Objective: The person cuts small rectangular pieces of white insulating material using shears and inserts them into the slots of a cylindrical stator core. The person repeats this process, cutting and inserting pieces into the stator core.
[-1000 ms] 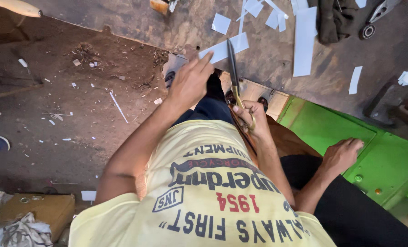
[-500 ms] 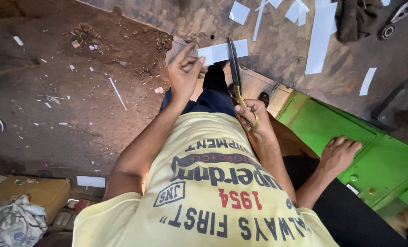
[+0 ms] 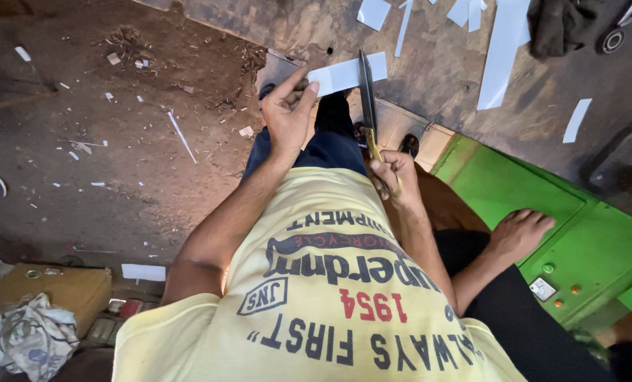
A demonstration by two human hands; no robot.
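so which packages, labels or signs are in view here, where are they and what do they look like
Cardboard box: bottom left, flat, tan-brown, a crumpled cloth against it.
Small label: on the green panel at right, square, white with a dark mark.
Shirt print: on the yellow shirt at bottom centre, dark and red lettering.
No screens.

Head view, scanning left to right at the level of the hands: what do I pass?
Thin white strip on the dirt floor → left hand pinching the white paper piece → scissors cutting it, held in the right hand → green metal case → another person's hand resting on it.
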